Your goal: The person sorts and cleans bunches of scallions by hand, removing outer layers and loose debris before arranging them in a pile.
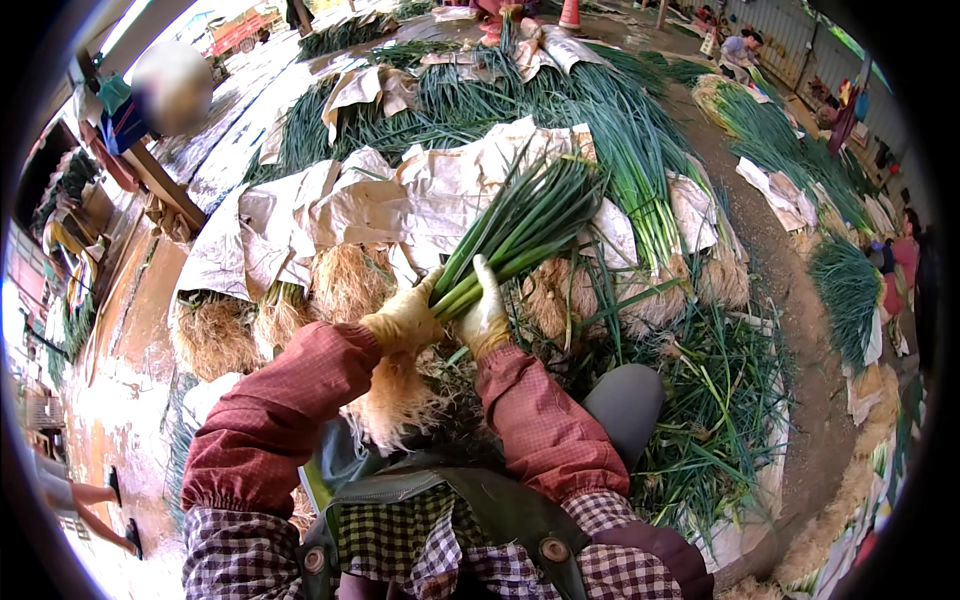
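Observation:
A bunch of green onions (530, 225) is gripped between my two gloved hands, its green leaves pointing up and to the right. My left hand (405, 318) is closed round the lower stalks. Close beside it, my right hand (484, 312) wraps the same bunch, thumb up along the stalks. Pale, stringy roots (395, 400) hang below my left hand. Just beyond my hands, a whitish cloth (350, 210) covers part of a row of onions whose root clumps (350, 282) stick out toward me.
Loose green leaves (715, 420) lie heaped at my right, beside my knee (625, 405). Large piles of green onions (460, 95) stand farther ahead, with an orange cone (570, 14) behind. Wet floor (120, 330) runs along the left. Other people, one (740, 52) at far right, are around.

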`<state>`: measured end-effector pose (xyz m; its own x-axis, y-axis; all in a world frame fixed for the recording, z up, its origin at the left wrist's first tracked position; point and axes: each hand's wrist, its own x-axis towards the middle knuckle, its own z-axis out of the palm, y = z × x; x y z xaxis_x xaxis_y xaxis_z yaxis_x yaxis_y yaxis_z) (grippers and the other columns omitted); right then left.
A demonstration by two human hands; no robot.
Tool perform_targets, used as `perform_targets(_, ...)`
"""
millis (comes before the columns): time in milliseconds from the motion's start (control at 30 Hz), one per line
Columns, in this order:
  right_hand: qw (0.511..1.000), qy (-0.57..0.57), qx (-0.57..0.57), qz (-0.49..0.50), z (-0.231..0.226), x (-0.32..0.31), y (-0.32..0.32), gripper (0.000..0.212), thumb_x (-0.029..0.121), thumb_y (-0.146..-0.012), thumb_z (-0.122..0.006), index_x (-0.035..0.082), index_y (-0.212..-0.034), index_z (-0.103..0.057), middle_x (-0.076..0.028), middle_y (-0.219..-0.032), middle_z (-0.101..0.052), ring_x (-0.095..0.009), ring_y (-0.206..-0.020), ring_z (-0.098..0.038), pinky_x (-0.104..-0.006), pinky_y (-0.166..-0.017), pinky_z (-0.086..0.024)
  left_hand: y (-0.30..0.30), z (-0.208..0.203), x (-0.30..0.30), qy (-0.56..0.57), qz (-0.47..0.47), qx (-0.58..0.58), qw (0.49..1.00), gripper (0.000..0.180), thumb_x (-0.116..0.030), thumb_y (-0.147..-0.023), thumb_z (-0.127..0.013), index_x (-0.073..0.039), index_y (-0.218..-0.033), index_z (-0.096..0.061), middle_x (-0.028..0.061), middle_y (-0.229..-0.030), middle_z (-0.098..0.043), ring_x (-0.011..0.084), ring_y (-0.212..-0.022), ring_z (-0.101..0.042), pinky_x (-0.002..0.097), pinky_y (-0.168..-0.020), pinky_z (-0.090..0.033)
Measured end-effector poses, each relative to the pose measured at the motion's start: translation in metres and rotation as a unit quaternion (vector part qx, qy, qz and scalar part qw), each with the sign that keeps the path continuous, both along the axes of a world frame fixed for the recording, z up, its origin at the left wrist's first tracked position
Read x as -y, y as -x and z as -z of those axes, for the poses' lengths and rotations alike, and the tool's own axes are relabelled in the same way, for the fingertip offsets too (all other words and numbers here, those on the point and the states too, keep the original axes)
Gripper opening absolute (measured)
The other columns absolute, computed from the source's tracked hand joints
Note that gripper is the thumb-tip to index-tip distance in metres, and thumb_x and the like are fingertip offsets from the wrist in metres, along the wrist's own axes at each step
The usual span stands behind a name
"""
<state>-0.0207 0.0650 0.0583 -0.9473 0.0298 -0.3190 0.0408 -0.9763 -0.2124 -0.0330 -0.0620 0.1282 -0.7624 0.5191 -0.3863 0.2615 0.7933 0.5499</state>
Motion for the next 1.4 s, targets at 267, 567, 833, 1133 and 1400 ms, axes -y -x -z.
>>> perform_targets(267, 0.986, 0.046, -0.033, 0.157, 0.043, -0.109, 0.016, 0.041, 0.038, -0.081, -0.051, 0.007, -0.107, -0.056, -0.012, -0.108, -0.057, -0.030, -0.095, -0.054, -0.0449, -0.085, -0.043, -0.014, -0.102, 0.093, 0.267, 0.132, -0.252, 0.921, 0.087, -0.001, -0.068, -0.056, -0.027, -0.139, -0.013, 0.0160, -0.078, -0.054, 0.0315, -0.063, -0.058, 0.0412, -0.053, -0.045)
perform_targets(567, 0.989, -0.075, 0.088, 0.097, 0.083, -0.143, 0.006, 0.024, 0.031, -0.083, -0.044, 0.009, -0.079, -0.053, -0.005, -0.074, -0.052, -0.019, -0.066, -0.049, -0.0330, -0.059, -0.043, -0.019, -0.177, 0.295, 0.252, 0.000, -0.566, 0.785, 0.066, 0.005, -0.068, -0.052, -0.022, -0.127, -0.042, 0.0144, -0.085, -0.054, 0.0333, -0.079, -0.054, 0.0400, -0.068, -0.044)
perform_targets(833, 0.978, -0.186, 0.098, -0.006, 0.139, -0.170, 0.005, 0.026, 0.029, -0.090, -0.040, 0.011, -0.078, -0.054, 0.002, -0.060, -0.054, -0.007, -0.034, -0.029, -0.0213, -0.032, -0.022, -0.145, -0.219, 0.486, 0.363, -0.529, -0.426, 0.638, 0.077, -0.014, -0.073, -0.053, -0.035, -0.136, -0.014, 0.0211, -0.098, -0.059, 0.0357, -0.083, -0.060, 0.0438, -0.067, -0.047)
perform_targets(1133, 0.948, -0.257, 0.190, 0.005, 0.113, -0.128, 0.008, 0.021, 0.027, -0.088, -0.045, 0.010, -0.087, -0.056, 0.003, -0.064, -0.054, -0.007, -0.035, -0.032, -0.0209, -0.030, -0.024, -0.232, 0.017, 0.456, 0.070, -0.860, -0.054, 0.502, 0.094, -0.006, -0.073, -0.058, -0.009, -0.137, 0.010, 0.0153, -0.093, -0.058, 0.0167, -0.071, -0.058, 0.0255, -0.055, -0.048)
perform_targets(1400, 0.910, -0.335, 0.227, -0.088, 0.123, -0.079, 0.005, 0.025, 0.031, -0.089, -0.043, 0.012, -0.098, -0.056, 0.003, -0.064, -0.055, -0.008, -0.035, -0.035, -0.0218, -0.030, -0.027, -0.320, 0.249, 0.456, -0.073, -0.894, 0.072, 0.436, 0.095, -0.013, -0.074, -0.056, -0.006, -0.134, 0.018, 0.0148, -0.091, -0.059, 0.0216, -0.071, -0.058, 0.0293, -0.064, -0.047)
